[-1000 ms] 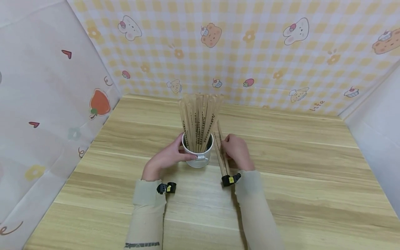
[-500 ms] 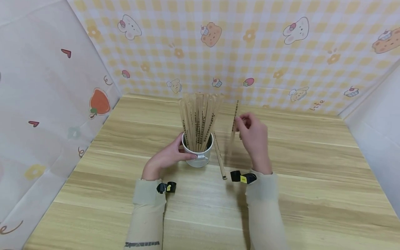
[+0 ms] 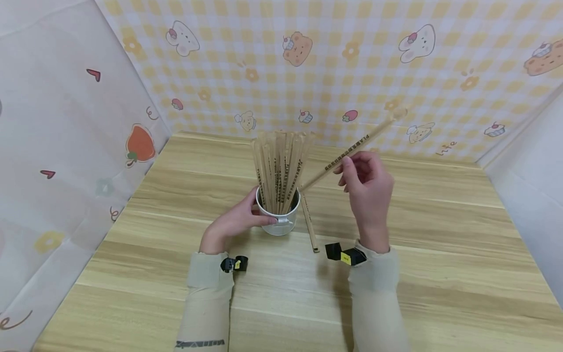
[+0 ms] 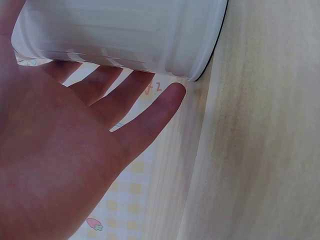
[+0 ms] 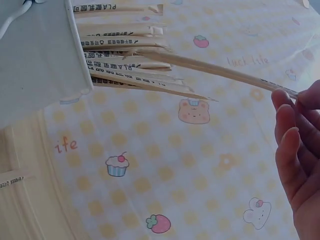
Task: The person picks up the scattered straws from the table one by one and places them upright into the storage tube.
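Observation:
A small white metal bucket [image 3: 273,228] stands on the table, holding a bundle of paper-wrapped straws [image 3: 278,168] with dark print along them. My left hand [image 3: 235,219] grips its side, thumb across the front near the handle fitting; in the left wrist view the fingers reach along the white wall [image 4: 110,35]. Between thumb and fingertips, my right hand [image 3: 370,193] pinches one wrapped straw [image 3: 352,150], slanted up to the right, its lower end near the bucket rim. Another wrapped straw [image 3: 310,226] lies on the table just right of the bucket.
The wood-grain table [image 3: 440,254] spreads around the bucket. Behind it rises a yellow checked cloth backdrop [image 3: 369,73] with cartoon prints. A white printed sheet [image 3: 66,146] hangs at the left, and a pale one [image 3: 536,171] at the right.
My right hand has lifted a straw off the table, moved right and up with it, and tilted it toward the bucket. My left hand has stayed on the bucket.

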Motion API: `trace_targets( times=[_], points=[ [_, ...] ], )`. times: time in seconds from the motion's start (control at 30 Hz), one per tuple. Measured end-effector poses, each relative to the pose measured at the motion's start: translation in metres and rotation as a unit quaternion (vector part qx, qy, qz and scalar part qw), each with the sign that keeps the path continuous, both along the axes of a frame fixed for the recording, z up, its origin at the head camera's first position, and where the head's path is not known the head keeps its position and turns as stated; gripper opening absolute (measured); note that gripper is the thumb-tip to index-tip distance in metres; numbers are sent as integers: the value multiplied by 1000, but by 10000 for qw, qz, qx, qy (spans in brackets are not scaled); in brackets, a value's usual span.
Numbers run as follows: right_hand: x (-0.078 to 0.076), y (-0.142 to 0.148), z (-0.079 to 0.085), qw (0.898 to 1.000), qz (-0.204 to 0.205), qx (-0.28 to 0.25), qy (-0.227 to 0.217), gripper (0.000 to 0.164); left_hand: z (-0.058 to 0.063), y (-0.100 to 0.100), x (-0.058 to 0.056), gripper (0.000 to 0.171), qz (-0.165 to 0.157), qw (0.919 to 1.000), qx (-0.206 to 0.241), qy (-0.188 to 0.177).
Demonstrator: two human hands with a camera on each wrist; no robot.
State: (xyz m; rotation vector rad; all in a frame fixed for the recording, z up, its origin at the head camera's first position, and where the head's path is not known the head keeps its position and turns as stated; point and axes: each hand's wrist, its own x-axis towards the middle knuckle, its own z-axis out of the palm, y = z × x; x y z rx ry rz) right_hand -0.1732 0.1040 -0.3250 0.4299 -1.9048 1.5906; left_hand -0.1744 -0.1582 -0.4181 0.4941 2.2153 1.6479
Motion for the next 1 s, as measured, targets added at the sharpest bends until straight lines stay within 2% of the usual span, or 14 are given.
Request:
trace_targets(
  times=[0.13, 0.43, 0.67, 1.0],
  points=[
    [-1, -3, -2, 9997, 144, 197, 53, 14, 0, 0, 0, 92, -10, 10000, 7, -11],
    [-13, -5, -17, 9926, 52, 1206, -151, 15, 4, 0, 0, 92, -145, 9999, 45, -35],
    [-22, -7, -31, 9791, 391, 1950, -429, 21, 27, 4, 10, 90, -163, 9997, 70, -139],
    [-25, -16, -40, 9577, 722, 2545, -1133, 23, 29, 4, 11, 91, -93, 9998, 25, -194]
  ],
)
